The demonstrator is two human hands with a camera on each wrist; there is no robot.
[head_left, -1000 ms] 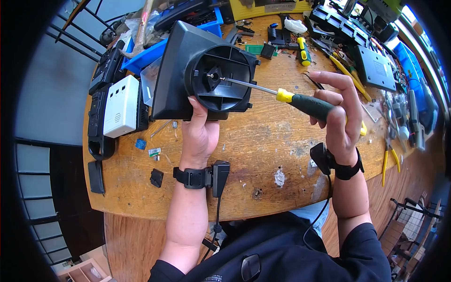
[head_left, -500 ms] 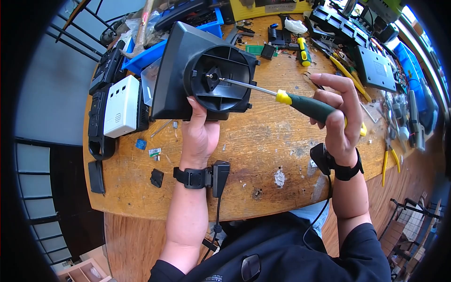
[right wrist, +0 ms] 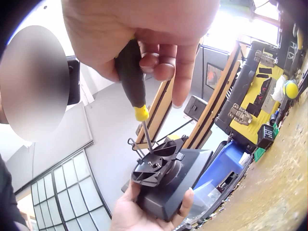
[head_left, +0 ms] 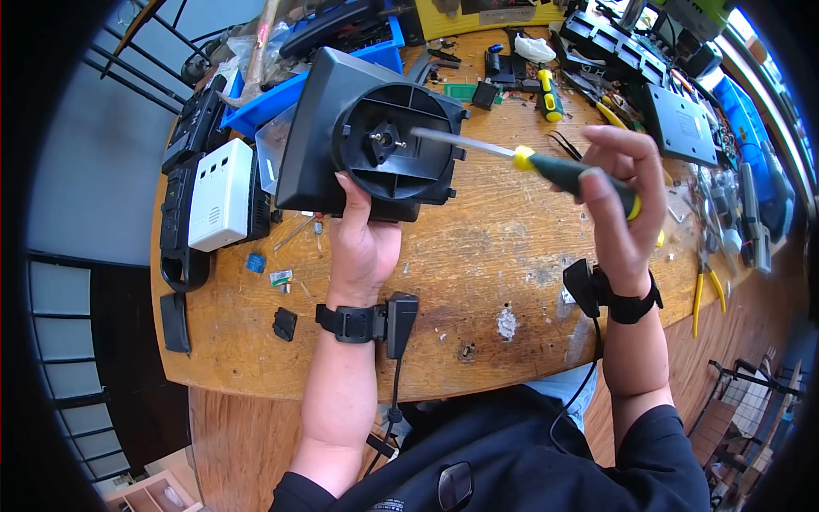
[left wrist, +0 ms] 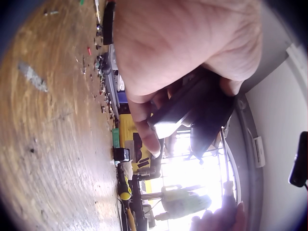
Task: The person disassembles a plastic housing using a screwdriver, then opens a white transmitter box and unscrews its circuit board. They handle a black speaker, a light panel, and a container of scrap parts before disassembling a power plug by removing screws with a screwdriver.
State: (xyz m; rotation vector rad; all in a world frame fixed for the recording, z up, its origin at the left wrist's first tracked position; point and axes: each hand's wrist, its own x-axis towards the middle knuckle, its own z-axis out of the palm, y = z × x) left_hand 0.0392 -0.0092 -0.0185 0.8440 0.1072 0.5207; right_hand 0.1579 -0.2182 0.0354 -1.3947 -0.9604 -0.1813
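Observation:
My left hand grips a black plastic housing from below, thumb on its near edge, and holds it above the table. The housing's round ribbed socket faces right. Inside sits a small diamond-shaped black piece with two screws standing out of it. My right hand holds a screwdriver by its dark green and yellow handle. Its blurred shaft points left, the tip in front of the socket, off the screws. In the left wrist view, the left palm hides much of the housing.
To the left, a white box stands beside black devices. Behind are a blue bin and a yellow case. Pliers, a second screwdriver and a grey panel lie to the right. Small scraps dot the wooden table.
The screwdriver tip has come off the right-hand screw and moved slightly up and right. My right hand's fingers have shifted on the handle. The housing has tilted slightly in my left hand.

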